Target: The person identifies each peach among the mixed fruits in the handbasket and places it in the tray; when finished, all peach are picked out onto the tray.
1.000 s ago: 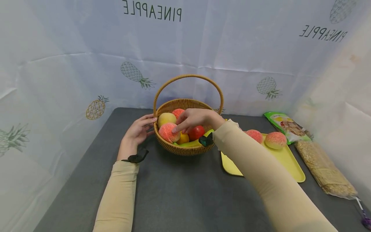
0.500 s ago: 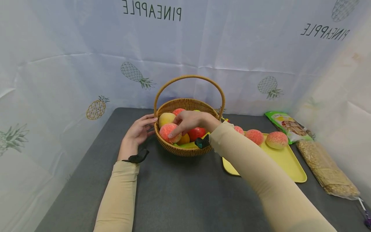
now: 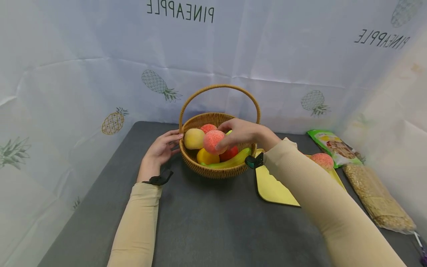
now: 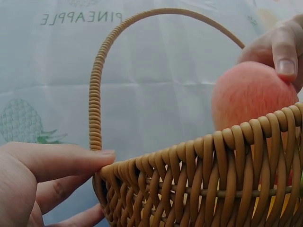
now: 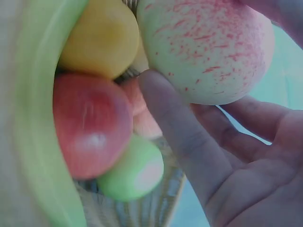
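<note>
My right hand (image 3: 247, 131) holds a pink peach (image 3: 212, 141) above the fruit in a wicker basket (image 3: 218, 172). In the right wrist view, its fingers and thumb are around the peach (image 5: 208, 52), which is pale with red streaks on this side. My left hand (image 3: 161, 149) grips the basket's left edge by the handle's base; the left wrist view shows its thumb on the near side. Inside the basket are a pale yellow round fruit (image 3: 194, 139), another peach (image 3: 208, 128), a yellow-orange fruit (image 3: 207, 157), a red fruit (image 5: 92, 123), a green fruit (image 5: 135, 170) and a banana (image 3: 235, 160).
A yellow tray (image 3: 275, 189) lies right of the basket, partly under my right forearm, with a peach (image 3: 323, 160) at its far end. Farther right are a green-and-white packet (image 3: 335, 147) and a clear bag of grains (image 3: 377, 196). The basket's tall handle (image 3: 220, 86) arches overhead.
My right hand has taken hold of the peach at the basket's left front, raised it and moved it to the right, uncovering the yellow-orange fruit. My left hand stays at the basket's edge.
</note>
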Action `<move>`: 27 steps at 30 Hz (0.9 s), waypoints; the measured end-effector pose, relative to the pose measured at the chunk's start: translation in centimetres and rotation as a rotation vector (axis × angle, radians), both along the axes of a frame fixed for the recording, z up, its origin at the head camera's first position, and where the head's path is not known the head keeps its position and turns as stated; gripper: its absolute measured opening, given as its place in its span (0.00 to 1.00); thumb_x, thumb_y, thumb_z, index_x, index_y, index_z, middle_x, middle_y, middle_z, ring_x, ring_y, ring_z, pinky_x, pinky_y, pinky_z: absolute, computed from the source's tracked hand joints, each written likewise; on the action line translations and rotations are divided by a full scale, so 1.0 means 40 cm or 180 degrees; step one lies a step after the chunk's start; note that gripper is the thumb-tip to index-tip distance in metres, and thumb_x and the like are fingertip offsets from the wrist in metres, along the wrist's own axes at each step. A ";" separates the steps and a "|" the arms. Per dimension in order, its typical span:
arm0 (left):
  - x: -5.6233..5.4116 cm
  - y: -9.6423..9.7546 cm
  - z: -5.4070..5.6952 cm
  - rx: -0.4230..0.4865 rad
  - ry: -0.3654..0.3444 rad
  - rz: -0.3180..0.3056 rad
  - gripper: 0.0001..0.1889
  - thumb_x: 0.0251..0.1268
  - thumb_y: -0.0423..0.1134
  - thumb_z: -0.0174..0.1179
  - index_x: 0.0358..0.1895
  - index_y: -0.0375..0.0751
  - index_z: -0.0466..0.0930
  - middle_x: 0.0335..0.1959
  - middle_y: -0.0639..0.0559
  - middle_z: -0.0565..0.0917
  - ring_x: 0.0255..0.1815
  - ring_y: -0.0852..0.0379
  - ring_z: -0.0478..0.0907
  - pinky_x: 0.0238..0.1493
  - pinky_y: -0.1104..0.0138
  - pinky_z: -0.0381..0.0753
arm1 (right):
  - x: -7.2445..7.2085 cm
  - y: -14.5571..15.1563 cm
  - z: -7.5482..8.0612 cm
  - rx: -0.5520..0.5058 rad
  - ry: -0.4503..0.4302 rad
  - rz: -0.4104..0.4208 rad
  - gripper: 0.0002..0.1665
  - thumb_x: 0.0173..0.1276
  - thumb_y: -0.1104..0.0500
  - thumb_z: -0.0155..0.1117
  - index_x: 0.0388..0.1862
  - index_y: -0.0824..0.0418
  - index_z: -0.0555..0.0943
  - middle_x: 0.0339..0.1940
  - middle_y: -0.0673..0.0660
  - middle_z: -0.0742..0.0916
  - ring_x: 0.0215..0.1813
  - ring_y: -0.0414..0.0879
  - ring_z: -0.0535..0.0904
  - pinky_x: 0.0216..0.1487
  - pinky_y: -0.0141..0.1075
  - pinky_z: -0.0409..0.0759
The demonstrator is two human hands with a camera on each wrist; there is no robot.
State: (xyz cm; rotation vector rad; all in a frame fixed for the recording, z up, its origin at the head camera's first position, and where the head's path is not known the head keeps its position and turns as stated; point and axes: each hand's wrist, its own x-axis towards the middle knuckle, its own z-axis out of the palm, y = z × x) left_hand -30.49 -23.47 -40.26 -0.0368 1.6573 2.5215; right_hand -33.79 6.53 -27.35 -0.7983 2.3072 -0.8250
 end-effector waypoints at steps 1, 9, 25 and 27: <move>-0.002 0.003 0.000 -0.0001 -0.0003 -0.0006 0.17 0.75 0.37 0.63 0.63 0.44 0.75 0.56 0.51 0.77 0.59 0.52 0.74 0.64 0.52 0.66 | 0.000 0.013 0.003 0.0013 0.0049 -0.0040 0.37 0.56 0.43 0.81 0.63 0.50 0.79 0.56 0.51 0.83 0.53 0.51 0.82 0.55 0.50 0.81; -0.006 0.009 -0.001 0.0021 -0.0049 -0.0060 0.17 0.76 0.37 0.62 0.63 0.45 0.74 0.51 0.54 0.81 0.54 0.56 0.77 0.62 0.55 0.70 | 0.008 0.096 0.023 -0.0224 0.0069 -0.0119 0.40 0.58 0.44 0.80 0.67 0.51 0.76 0.58 0.53 0.83 0.56 0.52 0.79 0.57 0.49 0.79; -0.013 0.004 -0.003 0.0121 0.0021 -0.0087 0.08 0.77 0.35 0.60 0.54 0.47 0.80 0.47 0.55 0.82 0.52 0.55 0.76 0.63 0.53 0.66 | 0.014 0.289 0.026 -0.0504 0.0188 -0.0286 0.33 0.65 0.49 0.74 0.67 0.53 0.76 0.58 0.55 0.84 0.57 0.53 0.80 0.60 0.52 0.76; -0.015 0.004 0.000 0.0109 0.0019 -0.0076 0.09 0.77 0.35 0.60 0.55 0.47 0.79 0.47 0.56 0.82 0.52 0.56 0.77 0.63 0.54 0.66 | 0.017 0.310 0.029 -0.0535 0.0200 -0.0325 0.32 0.65 0.50 0.74 0.67 0.53 0.76 0.58 0.55 0.84 0.58 0.53 0.80 0.60 0.49 0.77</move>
